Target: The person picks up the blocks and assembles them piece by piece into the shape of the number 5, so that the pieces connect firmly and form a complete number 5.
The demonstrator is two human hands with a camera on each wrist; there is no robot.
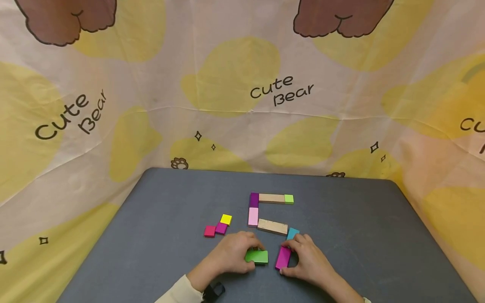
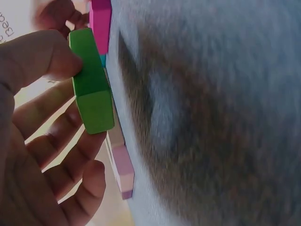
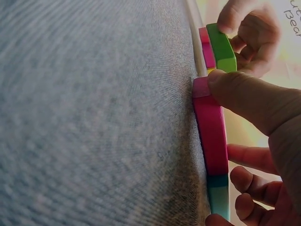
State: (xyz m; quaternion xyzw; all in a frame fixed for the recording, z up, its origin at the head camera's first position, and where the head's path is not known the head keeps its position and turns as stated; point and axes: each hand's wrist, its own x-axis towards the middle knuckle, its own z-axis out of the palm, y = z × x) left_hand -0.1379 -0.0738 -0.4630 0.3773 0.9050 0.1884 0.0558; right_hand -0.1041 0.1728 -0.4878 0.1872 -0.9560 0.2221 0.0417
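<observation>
"Green block (image 1: 257, 257): location?"
"Just above the table (image 1: 151, 210), pinched between thumb and bent fingers of the left hand (image 1: 236, 252)."
"Magenta block (image 1: 282, 258)?"
"On the table, right of the green; right hand (image 1: 311, 260) pinching it lengthwise, thumb on near end, fingers on far."
"Beyond it?"
"Blue block (image 1: 292, 233), then wood block (image 1: 272, 227), pink block (image 1: 253, 217), purple block (image 1: 254, 200), second wood block (image 1: 271, 198) and lime block (image 1: 289, 199), in a bent row."
"Farther left?"
"Three, clustered: yellow square (image 1: 226, 219), violet square (image 1: 221, 228), red square (image 1: 210, 231)."
</observation>
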